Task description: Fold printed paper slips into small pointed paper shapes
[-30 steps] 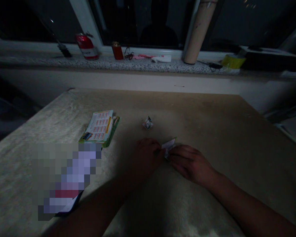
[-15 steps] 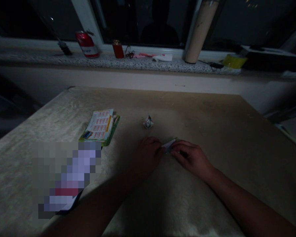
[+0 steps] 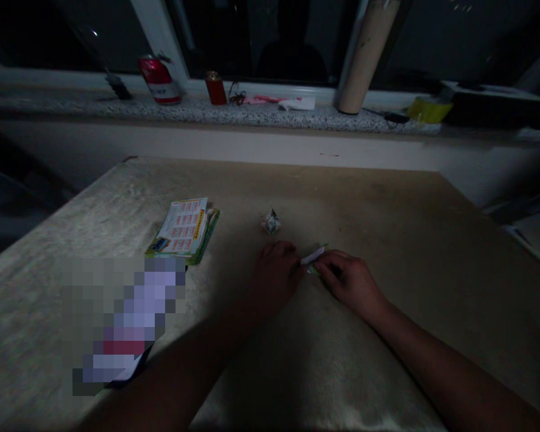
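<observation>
A small folded piece of paper (image 3: 313, 257), white with some green at its edges, is between my two hands just above or on the table. My left hand (image 3: 276, 273) grips its left end with curled fingers, partly in shadow. On the other side my right hand (image 3: 348, 276) pinches the paper between thumb and forefinger. Just beyond my hands stands a small folded paper shape with pointed tips (image 3: 270, 222). To the left lies a stack of printed cards (image 3: 180, 228), a calendar grid on the top one.
A pixelated phone-like object (image 3: 135, 318) lies left of my left forearm on the table (image 3: 364, 204). Along the windowsill (image 3: 252, 117) stand a red can (image 3: 159, 81), an orange-red lighter-like item (image 3: 216, 89), a cardboard tube (image 3: 366, 60) and a yellow roll (image 3: 429, 111).
The paper between my hands has tilted and shows more green below it. Both hands have shifted slightly. The pointed paper shape and the cards stay in place.
</observation>
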Tool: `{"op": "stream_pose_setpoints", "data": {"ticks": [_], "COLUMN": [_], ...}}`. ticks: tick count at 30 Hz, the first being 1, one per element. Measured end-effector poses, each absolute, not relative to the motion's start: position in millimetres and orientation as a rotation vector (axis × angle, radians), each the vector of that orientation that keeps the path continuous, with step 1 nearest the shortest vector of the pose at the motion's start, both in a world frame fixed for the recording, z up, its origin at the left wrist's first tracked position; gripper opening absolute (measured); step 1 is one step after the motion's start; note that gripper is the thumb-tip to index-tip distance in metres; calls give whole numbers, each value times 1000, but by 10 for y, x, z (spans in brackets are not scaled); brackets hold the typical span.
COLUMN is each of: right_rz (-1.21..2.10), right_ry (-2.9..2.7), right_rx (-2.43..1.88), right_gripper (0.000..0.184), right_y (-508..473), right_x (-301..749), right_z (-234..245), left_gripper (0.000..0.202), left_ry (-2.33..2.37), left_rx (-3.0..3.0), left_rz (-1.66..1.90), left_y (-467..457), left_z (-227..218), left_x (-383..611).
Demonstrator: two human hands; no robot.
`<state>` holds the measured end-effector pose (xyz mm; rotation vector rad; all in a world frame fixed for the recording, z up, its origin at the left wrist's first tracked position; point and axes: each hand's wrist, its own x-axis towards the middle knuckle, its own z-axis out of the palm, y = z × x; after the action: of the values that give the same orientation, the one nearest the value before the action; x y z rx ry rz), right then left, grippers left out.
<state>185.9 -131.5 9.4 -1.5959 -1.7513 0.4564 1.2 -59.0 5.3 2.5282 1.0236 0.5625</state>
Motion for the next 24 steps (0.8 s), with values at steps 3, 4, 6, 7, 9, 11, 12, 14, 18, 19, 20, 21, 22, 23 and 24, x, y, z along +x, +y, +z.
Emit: {"op": "stream_pose_setpoints", "data": {"ticks": [3,4,6,7,9,11,12,14,18,19,20,21,22,23,24], "right_rz": [446,440,422,413,404,398,393,383,349,333,316,304,296,290,285], "right_ry": [-1748,-1749,-1749,-1747,-1749,-1767,-1781,-1809,-1823,-1819,-1812,-1799,-1779,-1752,-1722], "right_rx": [-1617,-1619,-1617,-1614,-1603,-1596,-1596,-1598,-1623,-1639,-1657,-1680,-1705,-1730,-1753], "right_gripper": [16,16,15,15,16,17,17,17,18,18,18,18,18,17,16], "right_y": [-1301,-1299,-1299,-1303,-1319,-1341,-1352,-1364,-1349,-1340,-1331,-1322,-1314,-1307,-1302], "right_x": [1867,1867,1866,1866,1875,1898,1914,1951,1999,2003,2006,2009,2013,2016,2020], "right_z": [79,79,85,91,105,116,117,110,66,55,45,38,33,29,26], "left_gripper": [20,20,19,19,18,18,17,16,15,15,14,13,12,12,13], "left_ry": [1061,1073,1084,1086,1091,1098,1101,1100,1087,1087,1093,1102,1108,1106,1088], "left_rx": [2528,2532,2544,2552,2569,2583,2589,2601,2615,2606,2587,2562,2536,2514,2507], "left_rz": [562,562,564,565,576,584,583,585,603,613,629,651,679,710,734], "left_y": [-593,-594,-596,-598,-603,-609,-611,-611,-599,-596,-598,-605,-619,-643,-675], "left_z": [53,53,49,45,32,15,7,-7,-14,-8,4,21,43,67,92], "left_x": [29,34,40,42,46,52,56,65,69,63,54,42,28,15,5]}}
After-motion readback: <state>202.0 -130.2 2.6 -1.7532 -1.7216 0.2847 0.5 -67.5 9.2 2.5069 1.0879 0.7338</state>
